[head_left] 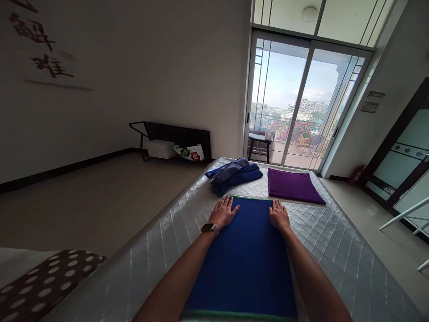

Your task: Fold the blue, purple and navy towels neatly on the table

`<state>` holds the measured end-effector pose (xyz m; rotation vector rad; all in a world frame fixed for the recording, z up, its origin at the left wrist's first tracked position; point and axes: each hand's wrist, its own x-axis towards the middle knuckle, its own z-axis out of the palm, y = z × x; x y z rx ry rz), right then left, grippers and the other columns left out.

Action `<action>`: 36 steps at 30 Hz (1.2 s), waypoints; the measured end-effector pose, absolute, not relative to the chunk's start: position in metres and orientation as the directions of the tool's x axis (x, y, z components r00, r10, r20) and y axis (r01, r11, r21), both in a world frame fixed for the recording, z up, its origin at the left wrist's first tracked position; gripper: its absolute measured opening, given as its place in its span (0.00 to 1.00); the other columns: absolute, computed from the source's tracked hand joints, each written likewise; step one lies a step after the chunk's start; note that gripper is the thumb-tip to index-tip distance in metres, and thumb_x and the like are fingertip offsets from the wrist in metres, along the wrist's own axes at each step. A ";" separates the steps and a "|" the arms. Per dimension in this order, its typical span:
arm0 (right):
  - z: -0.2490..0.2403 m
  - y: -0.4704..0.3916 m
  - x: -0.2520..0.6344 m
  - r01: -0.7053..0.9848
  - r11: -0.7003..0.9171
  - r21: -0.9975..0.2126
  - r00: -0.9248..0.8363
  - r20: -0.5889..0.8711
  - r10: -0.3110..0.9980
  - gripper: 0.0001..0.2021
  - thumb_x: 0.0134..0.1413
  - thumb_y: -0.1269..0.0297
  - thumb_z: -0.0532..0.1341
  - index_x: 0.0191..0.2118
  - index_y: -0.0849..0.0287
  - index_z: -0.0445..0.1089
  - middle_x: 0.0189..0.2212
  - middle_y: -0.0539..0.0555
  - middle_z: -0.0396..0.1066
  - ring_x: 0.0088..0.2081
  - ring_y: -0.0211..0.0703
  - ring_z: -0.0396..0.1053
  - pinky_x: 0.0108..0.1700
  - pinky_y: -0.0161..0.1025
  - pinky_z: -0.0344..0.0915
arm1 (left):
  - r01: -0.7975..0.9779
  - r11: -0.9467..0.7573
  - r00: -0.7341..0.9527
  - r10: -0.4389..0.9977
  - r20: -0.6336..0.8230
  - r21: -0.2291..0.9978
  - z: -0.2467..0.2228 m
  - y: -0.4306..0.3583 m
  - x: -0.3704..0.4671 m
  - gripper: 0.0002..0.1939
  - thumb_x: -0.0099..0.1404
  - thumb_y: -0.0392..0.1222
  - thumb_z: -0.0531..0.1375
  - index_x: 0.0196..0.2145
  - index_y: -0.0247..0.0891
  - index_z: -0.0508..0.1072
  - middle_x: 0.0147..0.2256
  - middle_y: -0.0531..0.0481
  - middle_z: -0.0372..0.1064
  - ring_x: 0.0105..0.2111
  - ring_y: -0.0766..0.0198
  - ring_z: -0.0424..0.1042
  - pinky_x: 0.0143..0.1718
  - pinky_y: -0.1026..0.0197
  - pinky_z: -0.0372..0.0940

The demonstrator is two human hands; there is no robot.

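A blue cloth (248, 259) with green edging lies spread flat on the quilted silver mattress (161, 255). My left hand (223, 212) rests flat on its far left corner, fingers stretched out and thumb apart, with a watch on the wrist. On the far right corner lies my right hand (279, 214), also flat with fingers extended. Just beyond my left hand is a crumpled heap of blue and grey cloth (234, 174). A purple cloth (295, 185), laid out flat, sits past my right hand.
A brown polka-dot fabric (50, 281) is at the near left. Against the back wall stands a black rack (177, 134) with a white box (161, 149) and a bag (190, 152). Sliding glass doors (301, 103) are ahead; white metal legs (404, 213) stand at right.
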<state>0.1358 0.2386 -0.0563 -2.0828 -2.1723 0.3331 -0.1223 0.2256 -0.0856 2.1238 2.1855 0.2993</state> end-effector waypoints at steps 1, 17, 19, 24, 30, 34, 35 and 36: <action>-0.056 0.239 0.136 0.971 0.032 -0.237 -0.050 -0.070 0.996 0.31 0.69 0.59 0.39 0.73 0.66 0.42 0.73 0.55 0.40 0.73 0.39 0.35 0.71 0.41 0.32 | 0.981 0.021 -0.037 0.996 0.082 0.194 -0.085 0.225 -0.122 0.41 0.71 0.64 0.36 0.70 0.32 0.52 0.72 0.41 0.42 0.72 0.51 0.40 0.70 0.48 0.40; -0.056 0.238 0.135 0.976 0.029 -0.215 -0.042 -0.055 0.998 0.30 0.70 0.59 0.39 0.73 0.65 0.43 0.73 0.56 0.42 0.73 0.39 0.37 0.70 0.41 0.33 | 0.984 0.017 -0.036 0.994 0.101 0.177 -0.089 0.228 -0.122 0.41 0.71 0.63 0.37 0.70 0.32 0.53 0.71 0.41 0.43 0.71 0.51 0.41 0.70 0.47 0.41; -0.056 0.238 0.135 0.977 0.030 -0.213 -0.042 -0.051 0.998 0.30 0.70 0.58 0.39 0.73 0.64 0.44 0.73 0.56 0.42 0.73 0.40 0.37 0.70 0.41 0.33 | 0.984 0.022 -0.040 0.995 0.096 0.176 -0.087 0.227 -0.121 0.41 0.71 0.63 0.37 0.70 0.32 0.53 0.71 0.40 0.42 0.71 0.51 0.41 0.70 0.48 0.41; -0.055 0.237 0.135 0.975 0.038 -0.218 -0.050 -0.048 0.998 0.31 0.69 0.59 0.39 0.73 0.65 0.44 0.73 0.56 0.42 0.73 0.40 0.37 0.70 0.41 0.34 | 0.981 0.024 -0.043 0.994 0.097 0.191 -0.083 0.224 -0.119 0.40 0.71 0.62 0.37 0.70 0.31 0.52 0.71 0.40 0.43 0.71 0.52 0.40 0.70 0.48 0.41; -0.051 0.234 0.135 0.974 0.038 -0.224 -0.052 -0.053 0.997 0.31 0.69 0.60 0.40 0.73 0.67 0.44 0.73 0.56 0.42 0.73 0.39 0.37 0.70 0.41 0.33 | 0.985 0.020 -0.036 0.995 0.091 0.172 -0.081 0.223 -0.119 0.40 0.72 0.62 0.38 0.70 0.31 0.53 0.71 0.40 0.43 0.71 0.52 0.41 0.70 0.49 0.41; -0.049 0.233 0.134 0.974 0.034 -0.225 -0.049 -0.061 0.997 0.31 0.69 0.60 0.40 0.73 0.66 0.43 0.73 0.56 0.42 0.73 0.38 0.36 0.70 0.40 0.32 | 0.987 0.021 -0.034 0.996 0.083 0.162 -0.080 0.222 -0.119 0.40 0.72 0.61 0.39 0.70 0.30 0.52 0.71 0.39 0.42 0.71 0.52 0.41 0.70 0.49 0.40; -0.049 0.233 0.134 0.974 0.034 -0.225 -0.049 -0.061 0.997 0.31 0.69 0.60 0.40 0.73 0.66 0.43 0.73 0.55 0.41 0.73 0.38 0.36 0.70 0.40 0.32 | 0.987 0.021 -0.035 0.996 0.083 0.162 -0.080 0.222 -0.119 0.40 0.72 0.61 0.39 0.70 0.30 0.52 0.71 0.39 0.42 0.71 0.52 0.41 0.70 0.49 0.40; -0.049 0.233 0.134 0.974 0.035 -0.224 -0.050 -0.060 0.997 0.31 0.69 0.60 0.40 0.73 0.66 0.43 0.73 0.55 0.41 0.73 0.38 0.36 0.70 0.40 0.32 | 0.986 0.022 -0.036 0.996 0.083 0.165 -0.080 0.223 -0.119 0.40 0.72 0.61 0.39 0.70 0.30 0.52 0.71 0.39 0.42 0.71 0.52 0.41 0.70 0.49 0.40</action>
